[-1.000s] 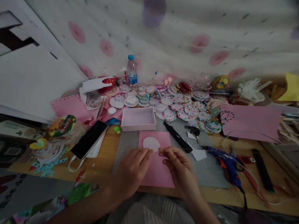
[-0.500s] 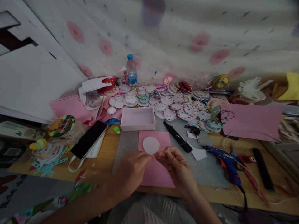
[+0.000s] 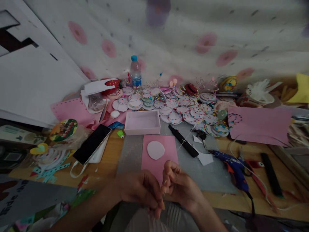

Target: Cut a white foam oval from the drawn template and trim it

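Note:
My left hand (image 3: 145, 190) is closed, thumb and fingers pinched together low over the table's front edge. Just right of it, my right hand (image 3: 180, 183) is also closed in a pinch, the fingertips of both nearly meeting. Something small and thin seems to be between them, but I cannot make it out. Beyond the hands lies a white paper disc (image 3: 155, 150) on a pink sheet (image 3: 172, 146). A thin pale strand (image 3: 187, 137) slants up and right from above my right hand; whether it joins the hand I cannot tell.
Behind stand an open white box (image 3: 142, 131) and a pile of decorated discs (image 3: 175, 118). A black pen-like tool (image 3: 183, 141), paper scraps (image 3: 205, 159) and a blue glue gun (image 3: 233, 169) lie right. A phone (image 3: 93, 143) lies left; a water bottle (image 3: 135, 74) stands behind.
Both hands have moved down toward me, away from the white disc, which stays on the pink sheet. The thin pale strand now shows over the black tool.

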A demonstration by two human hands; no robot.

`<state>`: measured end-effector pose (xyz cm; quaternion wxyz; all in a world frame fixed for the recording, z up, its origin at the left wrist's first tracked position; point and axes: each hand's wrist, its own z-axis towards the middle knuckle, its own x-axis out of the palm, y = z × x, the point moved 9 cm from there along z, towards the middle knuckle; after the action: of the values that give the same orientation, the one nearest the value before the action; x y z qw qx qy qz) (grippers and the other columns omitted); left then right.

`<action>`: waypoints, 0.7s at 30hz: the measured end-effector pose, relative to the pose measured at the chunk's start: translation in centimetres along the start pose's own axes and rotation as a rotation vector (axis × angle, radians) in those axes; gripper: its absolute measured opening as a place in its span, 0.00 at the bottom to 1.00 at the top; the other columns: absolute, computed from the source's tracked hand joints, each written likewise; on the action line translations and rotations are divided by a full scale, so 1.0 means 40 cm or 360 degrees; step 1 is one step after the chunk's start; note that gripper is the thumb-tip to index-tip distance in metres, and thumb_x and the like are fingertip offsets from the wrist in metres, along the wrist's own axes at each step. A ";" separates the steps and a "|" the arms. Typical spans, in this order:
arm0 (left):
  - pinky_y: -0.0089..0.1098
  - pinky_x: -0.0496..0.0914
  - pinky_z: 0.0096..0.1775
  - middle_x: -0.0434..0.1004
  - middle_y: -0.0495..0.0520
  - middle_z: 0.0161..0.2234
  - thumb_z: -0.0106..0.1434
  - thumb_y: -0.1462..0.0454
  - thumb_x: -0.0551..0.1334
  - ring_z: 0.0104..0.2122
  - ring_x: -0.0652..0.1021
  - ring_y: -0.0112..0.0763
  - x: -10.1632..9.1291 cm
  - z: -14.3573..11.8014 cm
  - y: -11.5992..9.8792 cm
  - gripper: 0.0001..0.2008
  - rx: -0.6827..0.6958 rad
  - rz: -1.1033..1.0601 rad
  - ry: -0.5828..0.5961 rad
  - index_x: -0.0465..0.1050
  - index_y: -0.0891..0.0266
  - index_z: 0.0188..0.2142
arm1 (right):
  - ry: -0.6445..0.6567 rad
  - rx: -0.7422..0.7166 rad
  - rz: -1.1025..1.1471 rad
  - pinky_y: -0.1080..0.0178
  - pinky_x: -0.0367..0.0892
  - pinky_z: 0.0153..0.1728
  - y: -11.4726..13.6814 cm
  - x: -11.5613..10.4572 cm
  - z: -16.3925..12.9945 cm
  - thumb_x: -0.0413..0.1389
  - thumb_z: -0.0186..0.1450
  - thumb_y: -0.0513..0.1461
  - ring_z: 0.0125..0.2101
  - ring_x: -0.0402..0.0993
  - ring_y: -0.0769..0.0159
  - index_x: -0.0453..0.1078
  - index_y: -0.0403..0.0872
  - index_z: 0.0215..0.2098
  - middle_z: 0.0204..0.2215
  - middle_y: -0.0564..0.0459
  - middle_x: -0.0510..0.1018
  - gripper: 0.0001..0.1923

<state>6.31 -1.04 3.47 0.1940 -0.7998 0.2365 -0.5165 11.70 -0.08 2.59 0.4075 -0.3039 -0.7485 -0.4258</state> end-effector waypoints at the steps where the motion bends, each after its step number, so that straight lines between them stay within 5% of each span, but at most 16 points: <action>1: 0.24 0.68 0.23 0.79 0.52 0.25 0.44 0.56 0.75 0.22 0.77 0.27 -0.010 -0.004 -0.012 0.15 0.0080 0.0110 -0.0088 0.77 0.64 0.25 | -0.0032 -0.0042 -0.0022 0.71 0.71 0.26 0.010 -0.005 0.000 0.68 0.55 0.40 0.22 0.78 0.70 0.69 0.46 0.27 0.21 0.57 0.80 0.12; 4: 0.24 0.69 0.27 0.80 0.54 0.29 0.55 0.57 0.69 0.27 0.78 0.26 -0.049 -0.039 -0.085 0.12 0.0435 0.0651 -0.0537 0.78 0.64 0.33 | -0.0169 -0.0178 0.0011 0.70 0.73 0.32 0.040 -0.034 0.004 0.68 0.55 0.38 0.28 0.80 0.70 0.72 0.47 0.30 0.24 0.57 0.82 0.10; 7: 0.26 0.71 0.33 0.80 0.55 0.33 0.62 0.63 0.63 0.32 0.78 0.27 -0.035 -0.095 -0.168 0.07 0.0899 0.1395 -0.0901 0.78 0.62 0.37 | -0.0235 -0.0152 0.0187 0.70 0.73 0.38 0.033 -0.058 0.014 0.69 0.54 0.37 0.33 0.80 0.71 0.74 0.49 0.33 0.29 0.59 0.82 0.11; 11: 0.26 0.71 0.40 0.79 0.55 0.36 0.65 0.69 0.59 0.36 0.78 0.27 0.039 -0.144 -0.195 0.09 0.1531 0.2118 -0.0973 0.75 0.62 0.44 | -0.0270 -0.0057 0.0393 0.70 0.73 0.39 -0.002 -0.069 0.023 0.70 0.51 0.35 0.35 0.81 0.70 0.76 0.48 0.33 0.31 0.58 0.83 0.12; 16: 0.23 0.72 0.39 0.80 0.56 0.37 0.67 0.70 0.57 0.37 0.78 0.25 0.074 -0.163 -0.196 0.13 0.1798 0.2273 -0.1021 0.72 0.64 0.49 | -0.0273 -0.0067 0.0410 0.70 0.73 0.41 -0.013 -0.058 0.021 0.69 0.53 0.35 0.36 0.80 0.72 0.76 0.48 0.34 0.33 0.58 0.83 0.11; 21: 0.23 0.71 0.33 0.80 0.50 0.28 0.65 0.68 0.61 0.28 0.77 0.23 0.063 -0.200 -0.240 0.06 0.1790 0.2138 -0.1306 0.76 0.61 0.40 | -0.0157 -0.0007 0.0005 0.69 0.72 0.41 -0.005 -0.013 -0.002 0.60 0.64 0.44 0.35 0.79 0.72 0.76 0.48 0.38 0.35 0.54 0.82 0.09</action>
<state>1.58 4.79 13.79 0.8708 -0.4062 0.2764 -0.0161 11.81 -0.31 2.10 0.3701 -0.3267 -0.7662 -0.4114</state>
